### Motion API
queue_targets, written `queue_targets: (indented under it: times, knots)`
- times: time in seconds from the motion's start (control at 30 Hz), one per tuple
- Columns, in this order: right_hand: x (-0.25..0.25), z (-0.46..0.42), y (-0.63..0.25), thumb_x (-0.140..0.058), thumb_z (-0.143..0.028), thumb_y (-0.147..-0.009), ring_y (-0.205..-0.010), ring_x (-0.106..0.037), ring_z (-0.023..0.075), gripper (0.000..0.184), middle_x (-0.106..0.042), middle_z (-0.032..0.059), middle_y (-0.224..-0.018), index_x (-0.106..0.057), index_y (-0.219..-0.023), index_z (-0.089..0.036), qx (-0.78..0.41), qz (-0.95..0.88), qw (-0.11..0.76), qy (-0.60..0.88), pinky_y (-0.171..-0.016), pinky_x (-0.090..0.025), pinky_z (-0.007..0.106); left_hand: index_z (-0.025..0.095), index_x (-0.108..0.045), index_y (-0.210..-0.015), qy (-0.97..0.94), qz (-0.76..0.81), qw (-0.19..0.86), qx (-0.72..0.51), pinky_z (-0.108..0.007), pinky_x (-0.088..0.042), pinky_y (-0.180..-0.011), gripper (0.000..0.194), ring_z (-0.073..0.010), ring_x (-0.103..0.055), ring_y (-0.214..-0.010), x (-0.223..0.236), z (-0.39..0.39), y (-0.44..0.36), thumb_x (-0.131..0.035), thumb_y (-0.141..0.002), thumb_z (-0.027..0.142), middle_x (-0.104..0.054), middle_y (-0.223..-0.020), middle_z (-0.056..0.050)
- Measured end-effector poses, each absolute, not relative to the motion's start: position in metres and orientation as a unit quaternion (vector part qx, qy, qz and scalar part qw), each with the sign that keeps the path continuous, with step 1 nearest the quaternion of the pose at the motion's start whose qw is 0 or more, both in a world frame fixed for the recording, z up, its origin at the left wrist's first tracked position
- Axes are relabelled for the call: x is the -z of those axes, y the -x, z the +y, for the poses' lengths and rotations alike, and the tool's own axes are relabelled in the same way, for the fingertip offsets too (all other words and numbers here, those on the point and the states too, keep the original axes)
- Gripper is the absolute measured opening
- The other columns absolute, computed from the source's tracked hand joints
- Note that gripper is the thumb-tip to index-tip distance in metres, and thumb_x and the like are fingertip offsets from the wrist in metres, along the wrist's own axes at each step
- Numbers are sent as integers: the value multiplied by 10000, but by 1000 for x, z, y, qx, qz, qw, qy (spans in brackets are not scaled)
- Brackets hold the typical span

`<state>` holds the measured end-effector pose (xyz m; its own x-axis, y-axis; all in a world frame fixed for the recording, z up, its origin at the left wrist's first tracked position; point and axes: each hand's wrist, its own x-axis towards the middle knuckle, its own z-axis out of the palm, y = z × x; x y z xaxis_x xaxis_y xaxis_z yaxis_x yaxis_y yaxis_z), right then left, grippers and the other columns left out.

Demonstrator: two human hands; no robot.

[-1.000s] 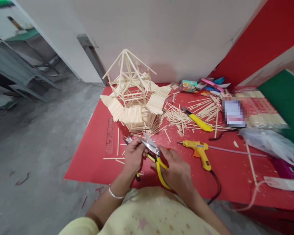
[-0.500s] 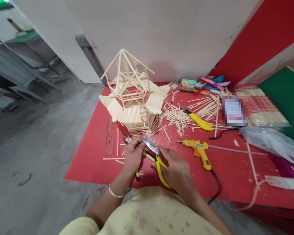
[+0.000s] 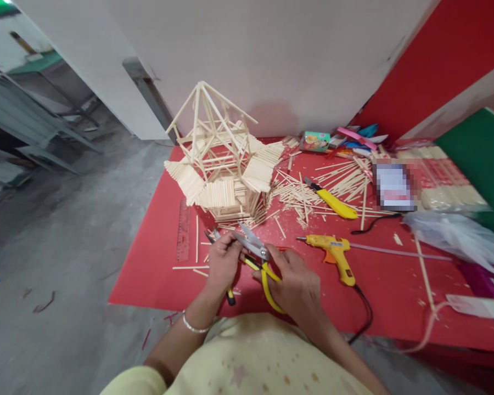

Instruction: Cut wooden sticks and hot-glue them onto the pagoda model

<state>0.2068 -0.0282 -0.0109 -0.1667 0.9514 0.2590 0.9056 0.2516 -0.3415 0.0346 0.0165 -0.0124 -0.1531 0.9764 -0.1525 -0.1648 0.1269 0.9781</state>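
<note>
Yellow-handled scissors (image 3: pixel 264 253) are gripped in the right hand (image 3: pixel 298 280), back of it facing up; left hand (image 3: pixel 223 260) is curled by the blades, can't tell what it's pinching. Silver blades, slightly parted, above the red table (image 3: pixel 148 274), pointing up-left toward the stick model (image 3: pixel 220 195), long axis diagonal.

A pale wall (image 3: pixel 251 49) rises behind the far edge of the red table (image 3: pixel 148 274), with a broad red panel (image 3: pixel 411 60) past the far right corner. Beyond the table's left edge spreads a grey floor (image 3: pixel 86 230), where a grey chair (image 3: pixel 20 107) stands near a green-topped table (image 3: pixel 39 63), softly lit.
</note>
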Motion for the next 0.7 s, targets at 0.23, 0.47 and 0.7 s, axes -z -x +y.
queue_targets:
  times: [0.23, 0.47, 0.7]
  knots:
    - [17, -28, -209, -577, -502, -902, -790, -544, 196, 480, -604, 51, -862, -583, -1323, -270, -17, -764, 195, 615, -662, -320, 294, 165, -668, -814, -399, 541, 520, -526, -209, -451, -551, 105, -100, -538, -544, 16, 18, -32, -639, -842, 262, -592, -606, 22]
    - [20, -28, -209, -587, -504, -898, -743, -548, 184, 473, -622, 46, -850, -598, -1306, -266, -8, -753, 225, 618, -640, -320, 291, 165, -661, -856, -336, 505, 582, -542, -189, -425, -488, 166, -85, -521, -482, 22, 20, -36, -715, -802, 313, -603, -586, 28]
    - [16, -27, -208, -577, -457, -915, -760, -596, 174, 445, -651, 37, -881, -575, -1312, -256, -61, -755, 243, 606, -631, -355, 281, 166, -627, -873, -351, 480, 595, -541, -189, -432, -459, 227, -88, -530, -450, 24, 22, -35, -723, -817, 363, -606, -564, 30]
